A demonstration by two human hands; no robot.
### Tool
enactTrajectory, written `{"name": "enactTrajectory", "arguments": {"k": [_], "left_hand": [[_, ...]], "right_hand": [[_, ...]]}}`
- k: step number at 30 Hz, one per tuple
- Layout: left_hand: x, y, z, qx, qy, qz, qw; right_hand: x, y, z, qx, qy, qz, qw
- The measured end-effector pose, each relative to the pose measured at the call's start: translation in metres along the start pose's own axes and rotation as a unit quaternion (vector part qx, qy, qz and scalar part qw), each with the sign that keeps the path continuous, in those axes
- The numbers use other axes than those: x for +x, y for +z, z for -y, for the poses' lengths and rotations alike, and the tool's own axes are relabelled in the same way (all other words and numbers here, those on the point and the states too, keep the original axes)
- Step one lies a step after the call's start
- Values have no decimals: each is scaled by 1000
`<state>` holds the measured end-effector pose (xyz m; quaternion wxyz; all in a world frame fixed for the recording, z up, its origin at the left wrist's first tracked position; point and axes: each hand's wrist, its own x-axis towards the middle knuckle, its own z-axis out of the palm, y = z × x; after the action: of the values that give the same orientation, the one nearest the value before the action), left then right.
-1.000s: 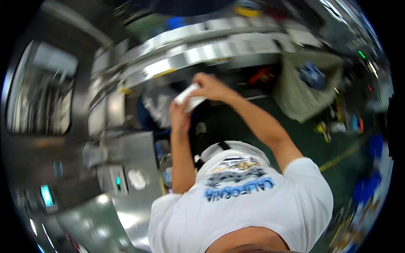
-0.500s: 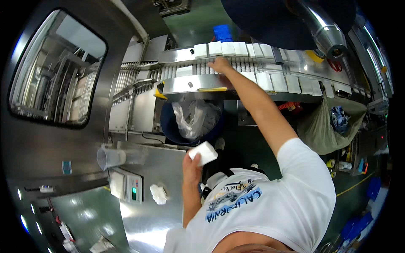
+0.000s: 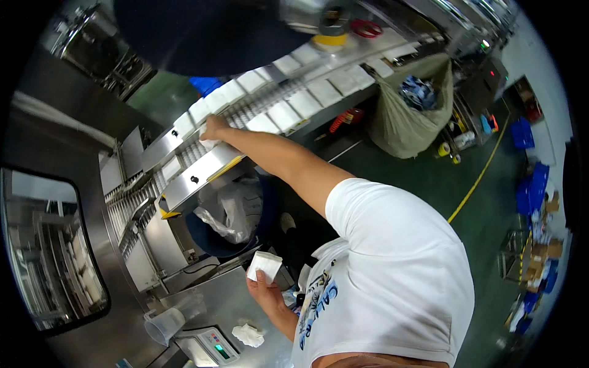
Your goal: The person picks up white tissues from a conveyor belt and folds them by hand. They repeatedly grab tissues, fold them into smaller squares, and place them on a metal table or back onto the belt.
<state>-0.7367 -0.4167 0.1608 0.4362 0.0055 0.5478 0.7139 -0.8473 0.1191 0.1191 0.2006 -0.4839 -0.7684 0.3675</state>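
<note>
In my left hand is a small stack of folded white sheets, gripped with the thumb on top, over the near edge of the steel table. My right hand reaches across to the roller conveyor, its fingers closed on a folded white pad that they partly hide. Another white pad lies on the rollers to the left of that hand. Similar folded white pads line the conveyor's far rail and near rail.
Below the conveyor stands a blue bin with a clear plastic liner. The steel table bears a digital scale, a plastic jug and a crumpled white sheet. A green sack hangs right of the conveyor.
The view has swung to the right, so the scene appears rotated. My right hand, earlier over the rollers with no pad visible, now has a white pad at its fingers. My left hand keeps its stack.
</note>
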Motion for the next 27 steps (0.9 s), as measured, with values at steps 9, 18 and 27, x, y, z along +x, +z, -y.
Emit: {"name": "enactTrajectory", "arguments": {"k": [9,18,27], "left_hand": [[-10,98,7,41,-12,182,982],[-40,176,32,75,-45,279,956],[-36,184,20,103,-31,309,945]], "right_hand": [[-219,-163,-55,384,23,92,918],[-371,-246,-150,451,142,20,881],[-394,-246,-163,380,139,-20,914]]}}
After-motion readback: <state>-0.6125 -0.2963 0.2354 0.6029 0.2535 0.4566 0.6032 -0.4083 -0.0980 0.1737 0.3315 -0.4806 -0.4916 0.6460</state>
